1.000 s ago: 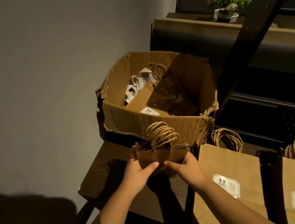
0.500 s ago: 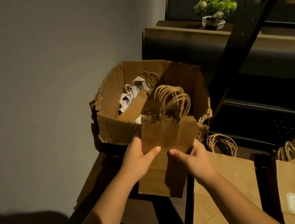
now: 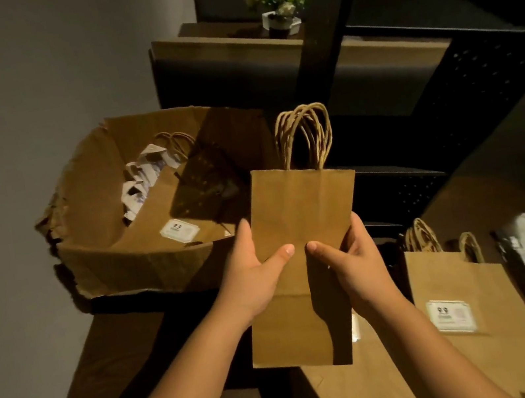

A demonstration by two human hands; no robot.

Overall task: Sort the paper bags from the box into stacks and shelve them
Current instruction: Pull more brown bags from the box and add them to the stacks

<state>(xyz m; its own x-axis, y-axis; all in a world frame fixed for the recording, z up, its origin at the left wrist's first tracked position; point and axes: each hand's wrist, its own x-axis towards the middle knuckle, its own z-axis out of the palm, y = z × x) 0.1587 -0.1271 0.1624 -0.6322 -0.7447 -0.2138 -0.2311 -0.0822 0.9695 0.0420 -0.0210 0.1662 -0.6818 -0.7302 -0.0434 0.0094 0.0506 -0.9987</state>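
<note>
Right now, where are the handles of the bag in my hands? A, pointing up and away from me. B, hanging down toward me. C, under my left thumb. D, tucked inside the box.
A: the handles stand at the top of the bag, above both hands.

dark wooden shelf surface (image 3: 114,359) against grey wall, torn cardboard box (image 3: 131,255) sitting at its far end with paper bags inside, flat brown paper bags with white labels (image 3: 461,315) lying on it to the right, twisted handles pointing away
</note>
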